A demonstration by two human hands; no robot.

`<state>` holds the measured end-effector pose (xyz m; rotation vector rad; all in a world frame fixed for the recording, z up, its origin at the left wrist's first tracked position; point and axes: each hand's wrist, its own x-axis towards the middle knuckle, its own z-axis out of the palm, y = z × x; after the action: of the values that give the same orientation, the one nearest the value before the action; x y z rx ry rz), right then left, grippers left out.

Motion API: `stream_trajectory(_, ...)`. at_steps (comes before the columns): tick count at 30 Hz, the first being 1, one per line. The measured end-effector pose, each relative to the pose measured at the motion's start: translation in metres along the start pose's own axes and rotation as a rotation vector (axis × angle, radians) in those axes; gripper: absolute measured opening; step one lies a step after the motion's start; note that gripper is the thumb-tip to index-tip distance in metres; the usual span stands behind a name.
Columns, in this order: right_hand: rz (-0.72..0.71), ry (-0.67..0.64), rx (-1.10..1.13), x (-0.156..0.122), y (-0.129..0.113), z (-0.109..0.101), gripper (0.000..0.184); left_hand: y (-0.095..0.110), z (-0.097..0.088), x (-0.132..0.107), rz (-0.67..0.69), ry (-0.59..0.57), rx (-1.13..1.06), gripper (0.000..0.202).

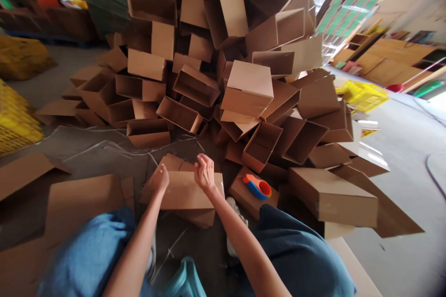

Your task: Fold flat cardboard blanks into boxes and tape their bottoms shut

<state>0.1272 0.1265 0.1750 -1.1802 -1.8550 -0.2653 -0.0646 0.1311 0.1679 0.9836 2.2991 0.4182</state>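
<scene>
A cardboard box [190, 192] lies between my feet, on top of flattened cardboard [204, 217]. At its left end is my left hand [158, 180], its fingers curled in; whatever they may grip is hidden. My right hand [205, 171] is over the box's right part, fingers loosely bent and somewhat apart, with nothing visible in them. To the right, an orange and blue tool with a round opening [257, 187], shaped like a tape dispenser, rests on another cardboard box [240, 188].
A tall heap of open cardboard boxes [249, 79] rises ahead. Flat cardboard sheets [83, 199] lie at left, and a closed box [334, 195] at right. Yellow crates [16, 118] stand at the left edge. A teal plastic stool [186, 278] shows below me.
</scene>
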Motion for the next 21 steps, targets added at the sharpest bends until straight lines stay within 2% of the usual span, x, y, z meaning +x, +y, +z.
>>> stream_trajectory(3,0.109,0.181,0.014,0.03,0.014,-0.023,0.042,-0.002,0.002,0.001,0.003,0.001,-0.004,0.074)
stream_trajectory(6,0.175,0.222,0.022,0.026,0.024,-0.035,0.044,-0.004,0.004,0.004,0.004,0.004,-0.003,0.075)
stream_trajectory(8,0.162,0.121,0.012,0.002,0.028,-0.032,0.042,-0.005,0.006,0.006,0.004,0.01,0.002,0.073)
stream_trajectory(10,0.118,-0.049,-0.005,-0.024,0.03,-0.025,0.039,-0.006,0.008,0.007,0.005,0.013,0.004,0.071)
stream_trajectory(13,0.109,-0.147,-0.031,-0.041,0.036,-0.018,0.036,-0.007,0.009,0.008,0.008,0.014,-0.001,0.071)
stream_trajectory(17,0.153,0.004,-0.03,-0.012,0.039,-0.028,0.036,-0.008,0.009,0.008,0.02,0.019,-0.006,0.071)
stream_trajectory(19,0.228,0.109,-0.018,0.005,0.035,-0.033,0.038,-0.008,0.009,0.009,0.03,0.025,-0.003,0.07)
stream_trajectory(21,0.273,0.143,-0.005,0.011,0.027,-0.03,0.04,-0.007,0.01,0.009,0.033,0.03,0.004,0.072)
